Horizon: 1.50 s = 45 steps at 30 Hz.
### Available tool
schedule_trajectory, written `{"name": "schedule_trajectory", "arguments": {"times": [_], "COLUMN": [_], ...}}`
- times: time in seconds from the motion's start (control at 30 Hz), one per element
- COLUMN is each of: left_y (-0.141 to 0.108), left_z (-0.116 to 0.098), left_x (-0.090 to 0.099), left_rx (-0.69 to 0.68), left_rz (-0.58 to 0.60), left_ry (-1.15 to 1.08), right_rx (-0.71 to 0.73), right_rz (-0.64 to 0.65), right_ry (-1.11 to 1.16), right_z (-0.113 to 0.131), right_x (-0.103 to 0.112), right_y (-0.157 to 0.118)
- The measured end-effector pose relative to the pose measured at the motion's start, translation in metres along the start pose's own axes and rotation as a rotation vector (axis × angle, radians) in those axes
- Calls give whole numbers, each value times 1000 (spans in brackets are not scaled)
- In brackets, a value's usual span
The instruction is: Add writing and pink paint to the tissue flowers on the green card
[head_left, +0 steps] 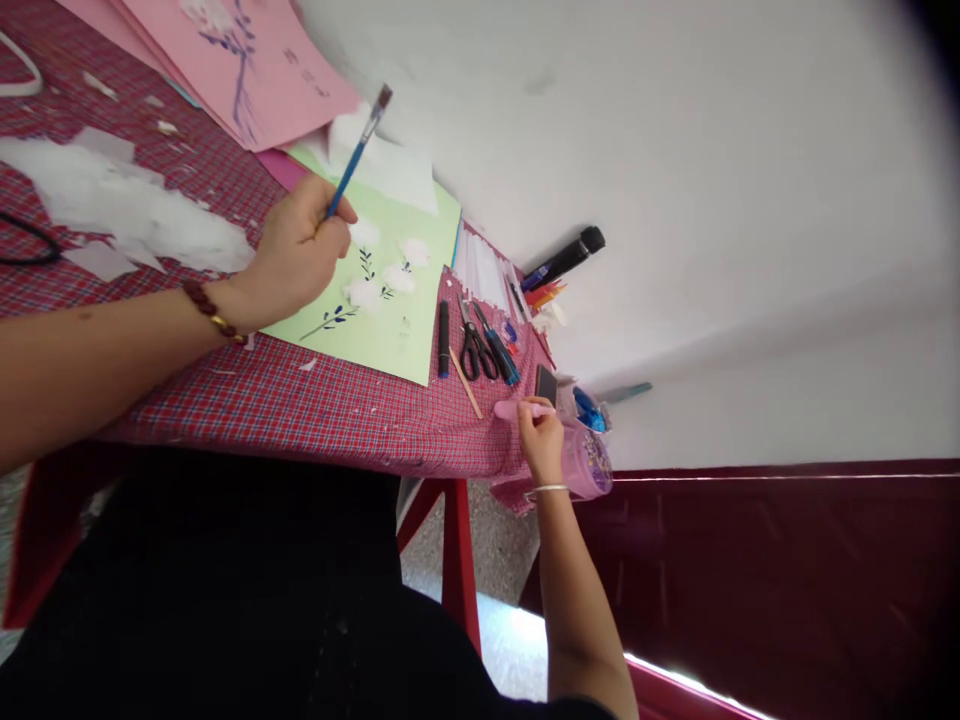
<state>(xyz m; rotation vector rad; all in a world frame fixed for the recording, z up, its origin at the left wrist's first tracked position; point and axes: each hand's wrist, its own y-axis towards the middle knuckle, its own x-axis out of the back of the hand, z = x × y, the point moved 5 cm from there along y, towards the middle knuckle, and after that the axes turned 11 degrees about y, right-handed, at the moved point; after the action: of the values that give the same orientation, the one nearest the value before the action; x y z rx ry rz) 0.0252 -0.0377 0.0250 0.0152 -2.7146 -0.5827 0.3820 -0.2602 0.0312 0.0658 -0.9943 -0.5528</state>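
My left hand (pixel 289 255) is closed around a blue-handled paintbrush (pixel 358 155), its bristles pointing up and away. Below that hand lies a light green sheet (pixel 397 345) with white cotton flowers (pixel 365 293) and dark painted leaves and stems. My right hand (pixel 541 440) is at the table's right end, fingers closed on a pale pink, round-ended object (pixel 508 410) whose kind I cannot make out. Beside it stands a pink container (pixel 577 455) with small bits in it. Black-handled scissors (pixel 477 352), a blue-and-black tool (pixel 501 355) and a dark marker (pixel 444 340) lie nearby.
A heap of white cotton (pixel 142 205) sits on the checked tablecloth (pixel 300 425) at left. Pink sheets with a painted flower (pixel 262 75) overlap the green one. A thin wooden stick (pixel 466 385) and a black cylinder (pixel 566 258) lie towards the white wall (pixel 675 200).
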Motion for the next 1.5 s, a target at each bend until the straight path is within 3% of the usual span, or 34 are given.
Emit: {"name": "schedule_trajectory", "arguments": {"times": [0.13,0.37,0.5,0.63,0.7,0.8,0.87,1.07,1.23,1.3,1.37,1.5], "left_y": [-6,-24,-37,-59,-65,-69,-69,-71,-65,-61,-58,-61], "left_z": [-13,-22,-55,-112,-132,-146,-147,-145,-138,-135,-134,-138], "left_x": [1,-24,-45,-69,-75,-75,-70,-60,-57,-55,-53,-49], "left_rx": [-2,247,362,253,184,81,31,-7,-2,-5,-12,0], "left_rz": [88,387,620,941,1009,1015,971,756,456,411,478,858], "left_ry": [-45,-423,-633,-740,-789,-805,-803,-748,-618,-585,-596,-725], "right_rx": [-20,18,113,253,314,345,350,472,408,398,425,477], "right_rz": [21,-32,19,248,379,540,581,245,81,67,97,174], "right_ry": [40,228,398,607,714,854,905,746,405,347,415,651], "right_z": [-5,5,47,108,132,153,160,169,166,166,169,175], "right_x": [-13,-37,-39,-33,-28,-25,-27,-29,-42,-44,-45,-37], "right_y": [6,17,14,5,-2,-10,-14,-12,-4,-2,-2,-4]}}
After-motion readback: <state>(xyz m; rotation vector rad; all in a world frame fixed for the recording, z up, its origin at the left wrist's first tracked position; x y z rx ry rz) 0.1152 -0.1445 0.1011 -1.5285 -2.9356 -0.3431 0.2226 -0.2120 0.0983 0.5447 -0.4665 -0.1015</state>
